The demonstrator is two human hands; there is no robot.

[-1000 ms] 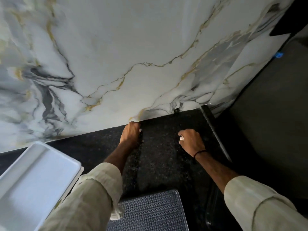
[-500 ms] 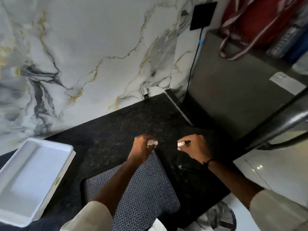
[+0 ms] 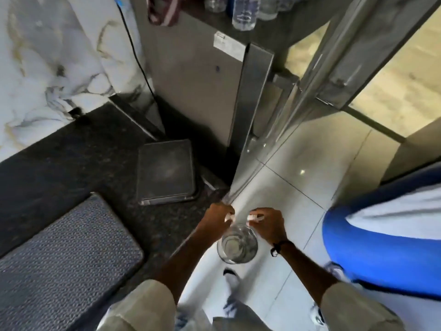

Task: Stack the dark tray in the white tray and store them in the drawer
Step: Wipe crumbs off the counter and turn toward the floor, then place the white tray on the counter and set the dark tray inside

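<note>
The dark tray (image 3: 165, 172) lies flat on the black granite counter (image 3: 71, 149), close to the grey fridge. The white tray is out of view. My left hand (image 3: 218, 216) and my right hand (image 3: 267, 223) hover side by side past the counter's right end, below and right of the dark tray, not touching it. Both have their fingers curled in, and I see nothing held in them. A clear glass vessel (image 3: 237, 244) shows just under the two wrists; whether either hand touches it I cannot tell.
A blue-grey patterned mat (image 3: 59, 254) covers the counter at lower left. The grey fridge (image 3: 191, 80), with bottles (image 3: 244, 13) on top and a long steel handle (image 3: 281, 130), stands behind the tray. A person in blue (image 3: 381, 235) stands at the right on the tiled floor (image 3: 298, 187).
My view has swung right, from the marble wall to the fridge and floor. The white tray has left the view, the dark tray has come in, and both hands have moved off the counter's end.
</note>
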